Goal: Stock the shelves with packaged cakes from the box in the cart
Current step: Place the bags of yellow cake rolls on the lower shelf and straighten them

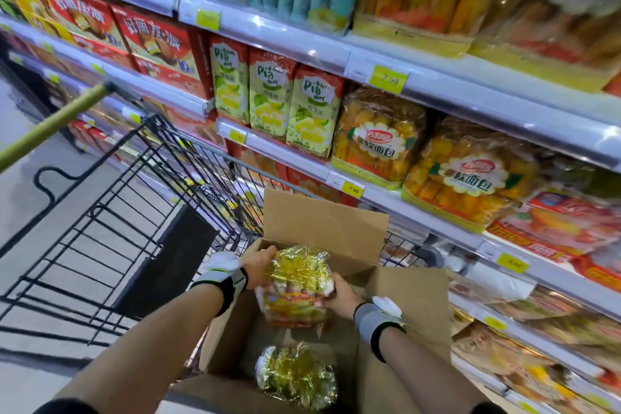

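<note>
An open cardboard box (322, 225) stands in the black wire cart (111, 212). Above the box I hold a yellow cake packet (295, 282) with a gold crinkled top between both hands. My left hand (260, 262) grips its left upper side, and my right hand (339, 294) grips its right side. A second cake packet (295, 375) lies in the box nearer to me. Matching cake packets (379, 141) stand on the middle shelf (420, 208) to the right.
Shelves run along the right, filled with green-yellow Pia boxes (272, 97), red boxes (158, 50) and more bagged cakes. Yellow price tags (388, 79) line the shelf edges. The cart's green handle (50, 124) crosses the left side, over grey floor.
</note>
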### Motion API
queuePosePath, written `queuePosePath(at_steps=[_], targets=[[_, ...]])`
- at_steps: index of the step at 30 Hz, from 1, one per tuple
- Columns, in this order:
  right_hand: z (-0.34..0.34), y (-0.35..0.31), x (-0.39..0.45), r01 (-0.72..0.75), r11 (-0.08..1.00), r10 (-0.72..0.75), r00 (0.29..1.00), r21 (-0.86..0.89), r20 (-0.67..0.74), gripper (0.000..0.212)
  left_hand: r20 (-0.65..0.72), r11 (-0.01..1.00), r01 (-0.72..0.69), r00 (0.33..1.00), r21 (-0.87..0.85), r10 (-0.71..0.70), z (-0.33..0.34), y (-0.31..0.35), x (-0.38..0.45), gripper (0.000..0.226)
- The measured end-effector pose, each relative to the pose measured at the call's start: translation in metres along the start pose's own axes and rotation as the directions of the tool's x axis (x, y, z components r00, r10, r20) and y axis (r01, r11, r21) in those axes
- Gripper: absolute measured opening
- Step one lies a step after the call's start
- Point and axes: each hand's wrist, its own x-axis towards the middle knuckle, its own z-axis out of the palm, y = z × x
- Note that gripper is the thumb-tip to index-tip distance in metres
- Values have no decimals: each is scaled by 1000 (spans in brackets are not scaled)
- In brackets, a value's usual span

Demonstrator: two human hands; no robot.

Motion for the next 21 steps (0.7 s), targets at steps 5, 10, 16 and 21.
queuePosePath(at_steps=[5,10,16,21], targets=[[-17,-10,-27,-9,999,7,999,52,41,77,74,997,-59,995,-40,62,-25,15,-28,68],[-31,-2,-41,38,986,-44,999,162,31,115,85,985,-67,993,-158,81,-53,29,-61,78],[-70,-24,-89,53,989,-52,999,141,-12,86,63,907,-108,987,-408,146,-65,20,-63,103],[-96,-57,-143,72,963,-63,997,261,-42,47,-16,848,-156,985,-506,172,-96,59,-111,62]])
